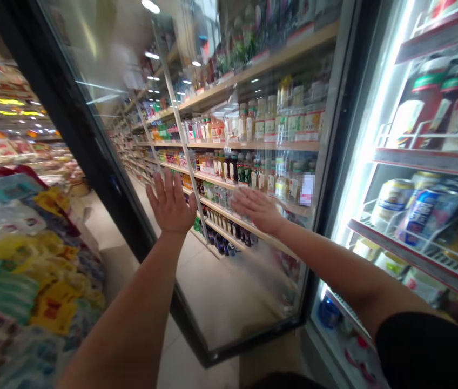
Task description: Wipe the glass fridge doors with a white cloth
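Note:
A tall glass refrigerator door (229, 302) stands swung wide, its black frame running from upper left down to the floor. My left hand (171, 204) is raised with fingers spread, palm toward the glass near the door's middle. My right hand (255, 208) lies flat with fingers stretched out against the same glass, a little further right. Neither hand holds anything. Through the glass, store shelves with bottles show along an aisle.
The lit fridge interior at right holds cans (423, 210) on wire racks and dark bottles (435, 108) above. A bin of packaged goods (22, 259) fills the left side. Pale tiled floor (119, 265) runs between them.

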A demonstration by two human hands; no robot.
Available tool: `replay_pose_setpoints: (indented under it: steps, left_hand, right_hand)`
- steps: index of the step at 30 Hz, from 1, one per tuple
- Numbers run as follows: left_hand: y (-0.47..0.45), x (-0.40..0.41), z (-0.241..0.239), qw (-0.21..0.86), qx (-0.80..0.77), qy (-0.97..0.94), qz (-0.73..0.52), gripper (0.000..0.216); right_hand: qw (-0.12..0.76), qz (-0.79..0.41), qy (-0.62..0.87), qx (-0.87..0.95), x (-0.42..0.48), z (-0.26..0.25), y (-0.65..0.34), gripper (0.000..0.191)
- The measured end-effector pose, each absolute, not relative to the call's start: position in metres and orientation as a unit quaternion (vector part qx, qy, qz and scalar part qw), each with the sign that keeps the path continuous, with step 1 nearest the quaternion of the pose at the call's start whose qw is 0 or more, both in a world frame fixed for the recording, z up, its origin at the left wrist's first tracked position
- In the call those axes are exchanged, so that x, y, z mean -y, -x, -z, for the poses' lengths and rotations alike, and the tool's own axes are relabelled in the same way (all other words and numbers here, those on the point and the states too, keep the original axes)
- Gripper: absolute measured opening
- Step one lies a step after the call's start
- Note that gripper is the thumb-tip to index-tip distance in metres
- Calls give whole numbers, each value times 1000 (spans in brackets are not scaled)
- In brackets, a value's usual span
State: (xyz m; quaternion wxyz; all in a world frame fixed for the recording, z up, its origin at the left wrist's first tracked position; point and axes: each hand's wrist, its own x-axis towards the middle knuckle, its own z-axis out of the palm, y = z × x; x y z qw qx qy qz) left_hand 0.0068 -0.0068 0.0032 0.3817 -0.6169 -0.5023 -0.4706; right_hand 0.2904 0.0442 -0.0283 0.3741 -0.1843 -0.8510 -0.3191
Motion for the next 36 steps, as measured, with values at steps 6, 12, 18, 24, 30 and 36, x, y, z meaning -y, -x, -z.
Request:
replay_pose_setpoints:
  steps: [6, 12, 18, 24, 30, 36]
  left_hand:
    - [-7, 6, -3, 384, 496, 614, 479, 68]
    - [-6, 5, -3, 372, 495, 617, 486, 68]
    - [-5, 6, -2, 381, 493, 620, 478, 68]
    - [-7, 8, -3, 351, 499, 627, 485, 70]
    - [-7, 9, -2, 392, 489, 621, 471, 69]
    - [-5, 8, -3, 384, 489, 624, 474, 69]
  right_hand:
    - [388, 314, 256, 828, -40, 7, -287, 67]
    - [359, 318, 211, 852, -37, 34, -282, 60]
    - [375, 321, 231, 839, -46, 37, -308, 62]
    - [427, 298, 324, 790, -45, 53, -325, 64]
    - [318, 315, 278, 850, -41, 71, -354, 63]
    - [452, 283, 447, 718, -45, 76, -370, 62]
